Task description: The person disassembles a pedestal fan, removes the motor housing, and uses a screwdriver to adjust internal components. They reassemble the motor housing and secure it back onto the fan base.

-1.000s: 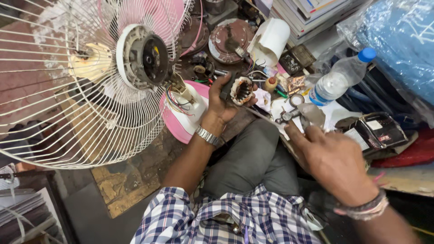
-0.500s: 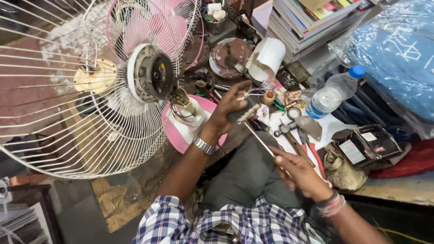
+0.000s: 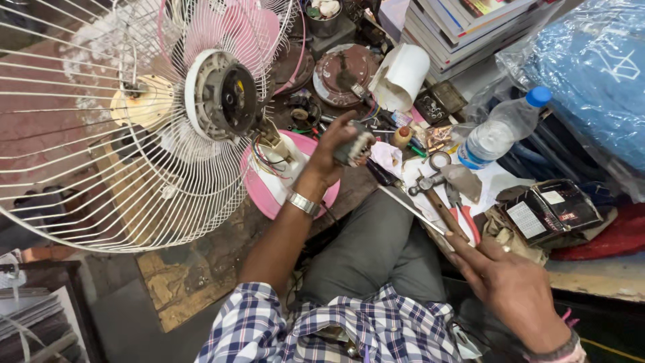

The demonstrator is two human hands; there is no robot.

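Note:
My left hand (image 3: 334,153) grips a small round fan motor stator (image 3: 355,148), held up above the pink fan base (image 3: 267,191). My right hand (image 3: 508,286) pinches the near end of a long thin metal rod (image 3: 410,209), which slants up and left toward the stator. A steel watch sits on my left wrist. Left of my left hand hangs the fan's motor housing (image 3: 225,95) inside a white wire fan guard (image 3: 101,134), with coloured wires trailing from it to the base.
A hammer (image 3: 437,195), pliers and small parts lie on the cluttered bench. A plastic water bottle (image 3: 500,129) lies at right, beside a blue plastic-wrapped bundle (image 3: 598,74). Stacked books (image 3: 463,23) and a white roll (image 3: 403,77) are behind. A dark box (image 3: 554,210) sits right.
My left hand has turned the stator and lifted it slightly. My right hand has slid down and right along the rod to its near end.

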